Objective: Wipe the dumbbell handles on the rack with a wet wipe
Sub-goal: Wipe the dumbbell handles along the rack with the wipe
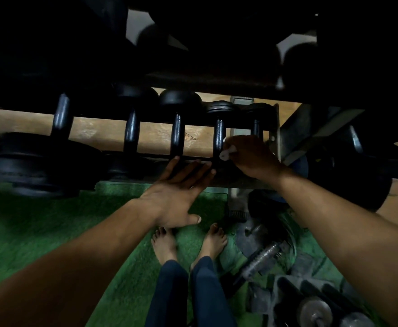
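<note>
Your right hand holds a small bunched white wet wipe, fingers curled round it, and presses it against the lower part of the fourth handle from the left on the lower tier of the rack. Your left hand lies flat and holds nothing, fingers straight and spread, its tips resting on the front rail of the rack just left of that handle, as if to steady you.

Judging by where you are, you are partway along this row. Three handles stand to the left: one far left, a second and a third. They gleam a little, but in this dim light you cannot tell wiped from unwiped. A fifth, shorter handle sits just behind your right hand, and another shows further right beyond the rack's upright.

The upper tier is almost black here, so whether its dumbbells have been done is not visible. Loose bars and plates lie on the green mat by your bare feet; they are off the rack.
</note>
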{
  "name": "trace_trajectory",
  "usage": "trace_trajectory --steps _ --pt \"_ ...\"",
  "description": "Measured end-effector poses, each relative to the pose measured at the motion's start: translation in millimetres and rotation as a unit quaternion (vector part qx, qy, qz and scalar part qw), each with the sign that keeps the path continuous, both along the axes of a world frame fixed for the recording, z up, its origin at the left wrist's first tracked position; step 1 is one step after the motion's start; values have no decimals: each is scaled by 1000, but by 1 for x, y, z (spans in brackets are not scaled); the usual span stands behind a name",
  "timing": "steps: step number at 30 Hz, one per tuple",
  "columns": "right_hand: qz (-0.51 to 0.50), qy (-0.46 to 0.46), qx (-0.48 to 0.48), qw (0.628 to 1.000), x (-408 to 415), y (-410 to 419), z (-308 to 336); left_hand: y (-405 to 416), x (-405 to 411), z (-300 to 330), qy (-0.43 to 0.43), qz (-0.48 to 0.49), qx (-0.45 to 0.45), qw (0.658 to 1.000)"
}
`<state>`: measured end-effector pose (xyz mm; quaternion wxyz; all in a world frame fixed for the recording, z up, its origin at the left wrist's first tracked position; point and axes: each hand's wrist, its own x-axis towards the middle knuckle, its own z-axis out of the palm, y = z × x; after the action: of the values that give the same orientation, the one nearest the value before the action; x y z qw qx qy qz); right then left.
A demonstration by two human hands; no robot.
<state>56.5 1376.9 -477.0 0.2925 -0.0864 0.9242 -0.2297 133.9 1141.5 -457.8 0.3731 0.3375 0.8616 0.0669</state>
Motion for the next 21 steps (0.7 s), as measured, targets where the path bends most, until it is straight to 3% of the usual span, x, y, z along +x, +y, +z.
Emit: trace_trajectory --steps 3,9,16,21 --pt "-21 -3 -42 999 1 -2 6 0 0 -1 4 1 3 1000" --pt "-6 19 -31 999 2 2 23 2 5 4 40 28 28 998" --pt "-97 107 72 987 -5 51 28 20 10 13 48 98 62 992" --pt "-59 155 78 983 4 78 32 49 4 11 47 69 106 991"
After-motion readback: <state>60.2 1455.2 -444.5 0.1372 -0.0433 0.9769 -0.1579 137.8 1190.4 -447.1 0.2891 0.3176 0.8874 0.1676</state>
